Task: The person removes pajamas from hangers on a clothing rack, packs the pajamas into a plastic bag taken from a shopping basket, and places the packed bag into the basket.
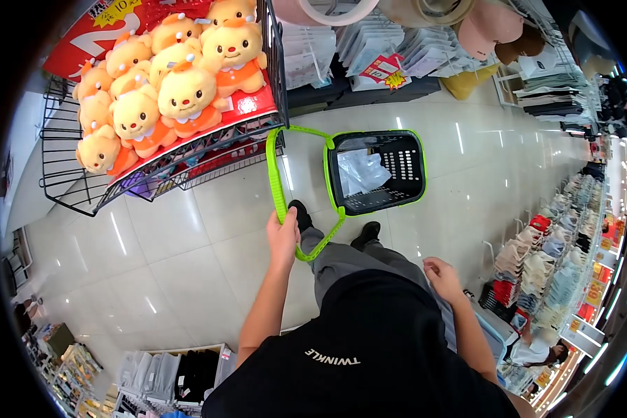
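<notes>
My left hand (pixel 283 237) is closed around the bright green handle (pixel 276 182) of a shopping basket. The black basket (pixel 416 195) with a green rim is low over the tiled floor, beyond my feet; I cannot tell whether it touches the tiles. Inside it lies something in clear, whitish plastic wrapping (pixel 361 172), its contents too unclear to name. My right hand (pixel 442 277) hangs beside my right thigh, its fingers loosely curled with nothing visible in them.
A black wire stand (pixel 188 182) at upper left holds several yellow plush toys (pixel 187 90) in orange. Bagged goods (pixel 373 45) and caps (pixel 491 28) hang ahead. Clothing racks (pixel 536 258) line the right, and folded packs (pixel 150 373) stand at lower left. A person (pixel 533 352) is at lower right.
</notes>
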Demonstrator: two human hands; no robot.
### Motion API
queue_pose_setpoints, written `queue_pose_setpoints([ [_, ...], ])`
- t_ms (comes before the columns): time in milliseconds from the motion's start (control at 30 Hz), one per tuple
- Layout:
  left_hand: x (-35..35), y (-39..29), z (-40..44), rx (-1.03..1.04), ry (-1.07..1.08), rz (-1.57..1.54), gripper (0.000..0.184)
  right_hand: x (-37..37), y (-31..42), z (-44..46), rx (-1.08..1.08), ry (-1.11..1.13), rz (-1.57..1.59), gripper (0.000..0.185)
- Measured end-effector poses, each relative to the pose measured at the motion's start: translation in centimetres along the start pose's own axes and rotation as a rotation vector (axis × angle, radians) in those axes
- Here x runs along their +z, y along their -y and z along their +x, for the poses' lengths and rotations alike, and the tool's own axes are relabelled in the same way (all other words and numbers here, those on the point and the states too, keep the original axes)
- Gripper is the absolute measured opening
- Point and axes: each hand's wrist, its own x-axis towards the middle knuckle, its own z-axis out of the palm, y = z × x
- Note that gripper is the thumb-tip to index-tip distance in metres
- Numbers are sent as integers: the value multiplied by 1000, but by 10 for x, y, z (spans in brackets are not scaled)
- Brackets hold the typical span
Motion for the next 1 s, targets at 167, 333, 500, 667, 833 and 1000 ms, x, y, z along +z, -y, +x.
queue_pose_setpoints([
  [167, -36, -2, 20, 44, -135, 88, 23, 14, 18, 11, -110, 26, 51, 24],
  [333, -108, -4, 52, 153, -303, 398, 32, 19, -2, 11, -108, 22, 47, 24],
  [500, -152, -19, 57, 360, -459, 736, 34, 22, 1, 14, -116, 40, 4, 23],
  [667, -197, 2, 66, 259, -443, 760, 28, 25, 27, 20, -104, 61, -36, 23],
  [833, -207, 12, 64, 173, -451, 669, 25, 33, 20, 25, -118, 87, -31, 23],
  [1000, -261, 60, 98, 133, -381, 759, 34, 40, -13, 26, -84, 91, -9, 23],
])
